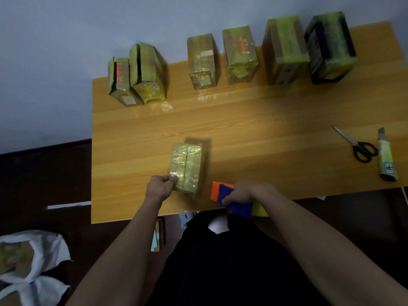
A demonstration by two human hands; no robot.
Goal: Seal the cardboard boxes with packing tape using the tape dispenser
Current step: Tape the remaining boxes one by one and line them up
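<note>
Mostly done: six taped boxes (240, 55) lined the table's (265, 120) far edge, while left hand (160, 187) fingers pinched the near box (186, 167), right hand (242, 193) gripping the tape dispenser (231, 199), top seam apparently untaped.

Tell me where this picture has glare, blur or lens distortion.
Head view: glare glints on the wooden table in front of the back row of boxes; the box near the left hand is motion-blurred, with a smeared far edge; the wide lens makes the back boxes lean outward; the floor is dim.
</note>
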